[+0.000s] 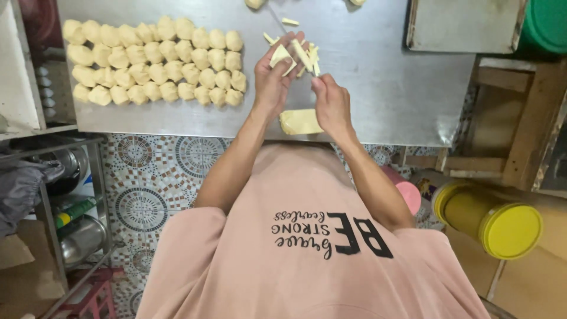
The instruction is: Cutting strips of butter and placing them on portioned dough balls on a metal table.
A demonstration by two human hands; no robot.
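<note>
My left hand (273, 75) is raised over the steel table (378, 82) and holds a pale yellow wedge of cheese or butter (280, 56) between its fingers. My right hand (331, 101) is close beside it, with its fingertips at several thin pale strips (308, 58) that stick up between the two hands. A pale yellow block (300, 121) lies on the table's near edge just under my hands. To the left, many dough balls (155, 62) sit in tight rows on the table.
A metal tray (463, 26) lies at the back right, next to a green tub (546, 23). A yellow lidded bucket (493, 218) and a pink stool (406, 192) stand on the floor at the right. A wire rack with pots (71, 195) stands at the left.
</note>
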